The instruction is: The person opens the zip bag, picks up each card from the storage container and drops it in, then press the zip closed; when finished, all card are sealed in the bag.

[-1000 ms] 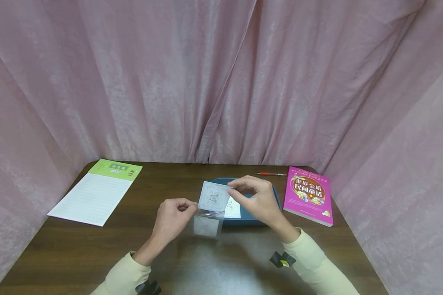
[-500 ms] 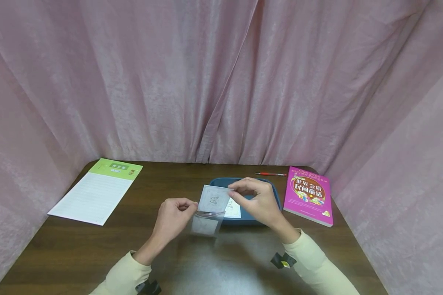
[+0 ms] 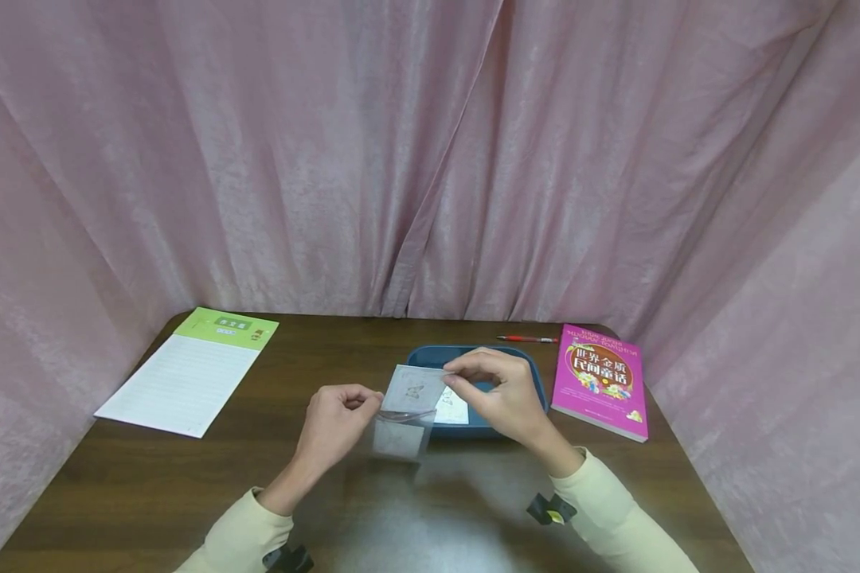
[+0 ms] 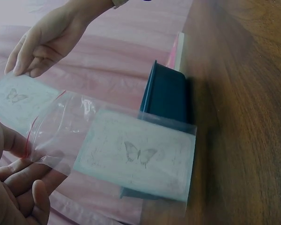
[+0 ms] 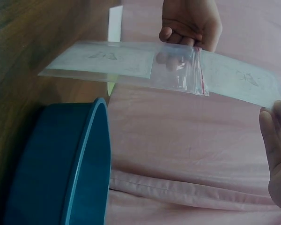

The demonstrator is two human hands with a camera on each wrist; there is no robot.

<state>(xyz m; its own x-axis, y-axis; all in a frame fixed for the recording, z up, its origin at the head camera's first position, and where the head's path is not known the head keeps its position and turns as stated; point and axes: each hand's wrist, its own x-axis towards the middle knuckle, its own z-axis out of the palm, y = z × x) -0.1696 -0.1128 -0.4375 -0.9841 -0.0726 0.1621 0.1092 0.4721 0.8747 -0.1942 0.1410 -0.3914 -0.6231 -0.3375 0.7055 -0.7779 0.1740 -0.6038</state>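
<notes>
My left hand (image 3: 337,426) pinches the red-edged mouth of a clear zip bag (image 4: 61,136), which hangs over the table. Inside the bag lies a pale square card (image 4: 136,154) printed with a butterfly. Between the thumb and fingers of my right hand (image 3: 498,394) is the upper corner of a second butterfly card (image 3: 412,390). The lower edge of this card meets the bag's mouth; how far it reaches inside is hard to tell. Behind both hands stands a blue plastic tray (image 5: 56,159), with another butterfly card (image 3: 451,407) in it, partly covered by the held card.
A writing pad (image 3: 186,382) with a green top lies at the left of the brown table (image 3: 315,525). On the right are a pink book (image 3: 598,382) and a red pen (image 3: 526,339). Pink curtains (image 3: 294,159) hang around the table's back and sides.
The card in my right hand has moved slightly down toward the bag's mouth, and the right hand has lowered a little with it. My left hand has stayed in place.
</notes>
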